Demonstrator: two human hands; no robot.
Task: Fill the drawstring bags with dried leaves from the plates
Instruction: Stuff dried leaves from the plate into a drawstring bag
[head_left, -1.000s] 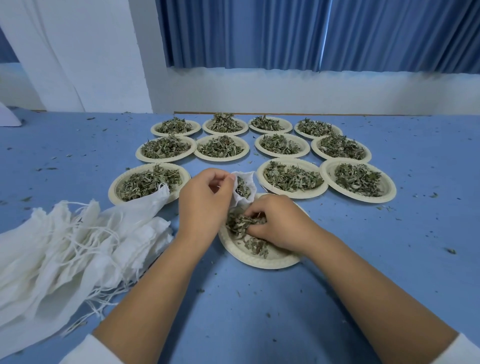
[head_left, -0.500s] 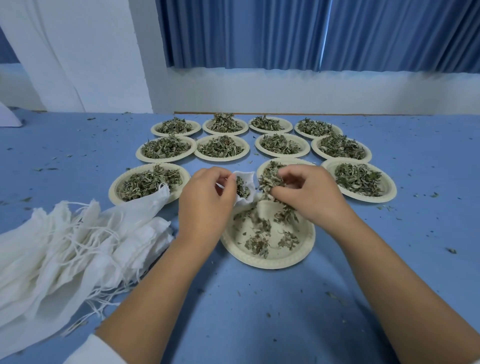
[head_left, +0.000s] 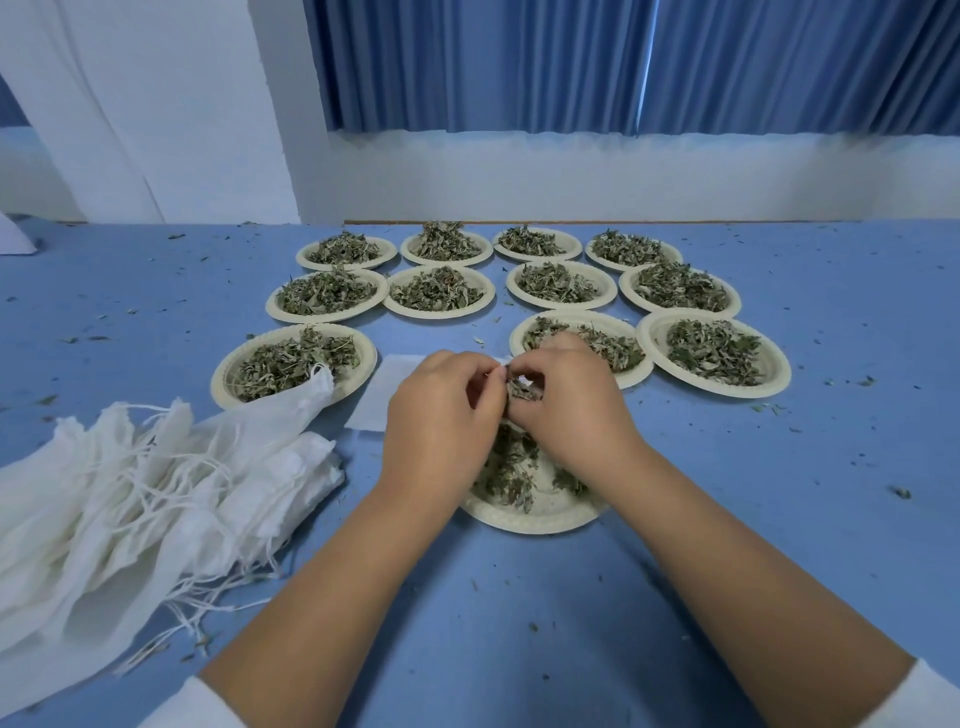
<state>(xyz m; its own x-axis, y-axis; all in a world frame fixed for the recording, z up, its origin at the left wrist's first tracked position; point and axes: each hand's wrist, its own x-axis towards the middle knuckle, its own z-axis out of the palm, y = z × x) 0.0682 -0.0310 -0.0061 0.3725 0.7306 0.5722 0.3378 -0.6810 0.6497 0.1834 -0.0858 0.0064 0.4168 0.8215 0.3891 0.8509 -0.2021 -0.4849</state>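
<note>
Left hand (head_left: 441, 410): fingers curled, pinching the edge of the bag (head_left: 387, 389), whose mouth is mostly hidden; the rest shows flat and white on the table (head_left: 727, 571) just left of the knuckles. Right hand (head_left: 571, 410): fingertips bunched on a pinch of leaves (head_left: 522, 389), touching the left fingers. Both hang over the near plate (head_left: 535, 525), thinly covered. A heap of spare bags (head_left: 156, 493) lies to the left; eleven full plates (head_left: 717, 391) lie beyond.

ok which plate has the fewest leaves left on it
The nearest plate, under the right hand and the left hand holding a drawstring bag: only scattered dried leaves on a bare base; plates behind are heaped.
</note>
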